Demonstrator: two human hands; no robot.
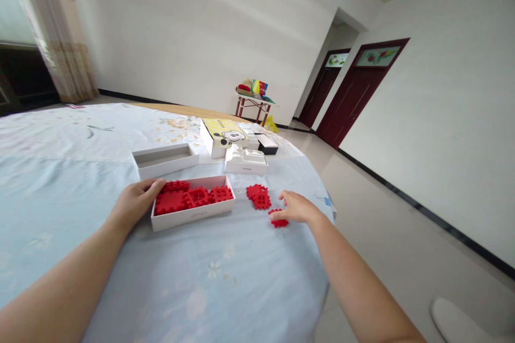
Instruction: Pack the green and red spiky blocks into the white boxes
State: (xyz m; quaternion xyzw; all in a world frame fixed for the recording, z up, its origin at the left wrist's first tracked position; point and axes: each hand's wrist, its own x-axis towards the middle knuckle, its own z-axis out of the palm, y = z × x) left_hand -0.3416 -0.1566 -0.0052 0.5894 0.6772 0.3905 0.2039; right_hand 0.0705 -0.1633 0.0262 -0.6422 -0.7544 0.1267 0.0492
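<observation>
A white cardboard box stands on the tablecloth, filled with red interlocking plastic tiles, some of them with window-like openings. My left hand grips the box's left end, its thumb on the rim by the tiles and its other fingers mostly hidden. To the right of the box, my right hand reaches over a single red tile. The thumb side touches or hovers just above that tile, with the fingers apart. A small group of red tiles lies between the box and my right hand.
Behind the filled box is an empty white box lid. Farther back stand a white box, a yellow cartoon box and a black-and-white box. The table's round edge falls away on the right, near a white seat.
</observation>
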